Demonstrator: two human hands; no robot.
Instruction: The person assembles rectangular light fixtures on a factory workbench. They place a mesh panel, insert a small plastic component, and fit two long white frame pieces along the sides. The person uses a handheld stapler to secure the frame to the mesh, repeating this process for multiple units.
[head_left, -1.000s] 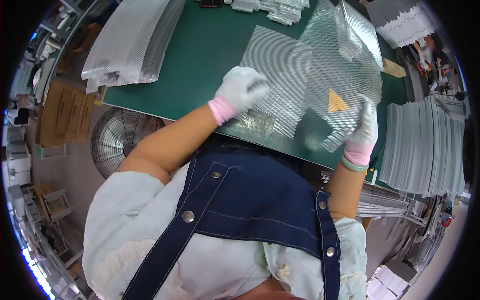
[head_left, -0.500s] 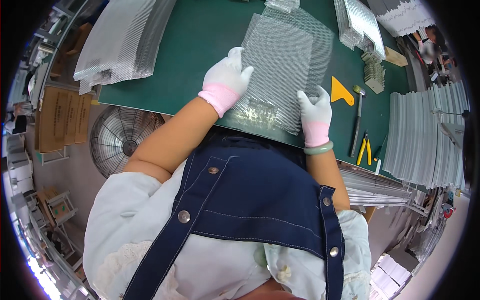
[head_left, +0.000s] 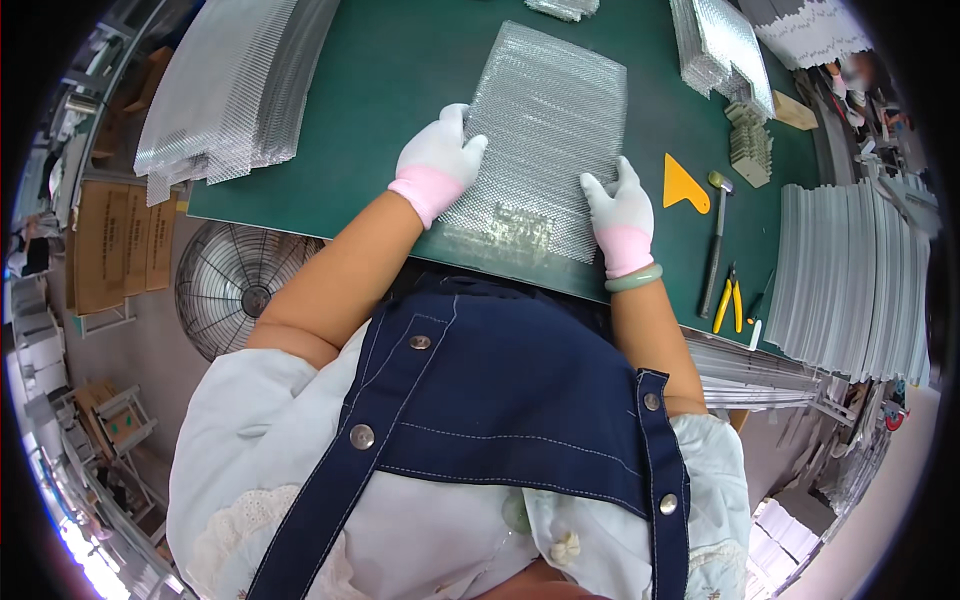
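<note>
A clear bubble-wrap bag (head_left: 548, 130) lies flat on the green cutting mat (head_left: 400, 80), its near end at the table's front edge. My left hand (head_left: 436, 160), in a white glove with a pink cuff, presses on the bag's left edge. My right hand (head_left: 620, 208), gloved the same way, rests flat on the bag's right edge near the lower corner. A pale green bangle (head_left: 634, 280) circles my right wrist. Something flat shows through the wrap near the bag's near end.
A stack of bubble-wrap bags (head_left: 232, 90) lies at the far left, another pile (head_left: 722, 45) at the far right. An orange triangular scraper (head_left: 683, 184), a small hammer (head_left: 714, 240) and yellow-handled pliers (head_left: 728, 300) lie right of my right hand. Stacked grey sheets (head_left: 850, 270) stand right. A fan (head_left: 240, 290) sits below.
The bubble-wrap bag, lifted and spread a second ago, now lies flat on the mat. Both hands have moved onto its side edges and press it down.
</note>
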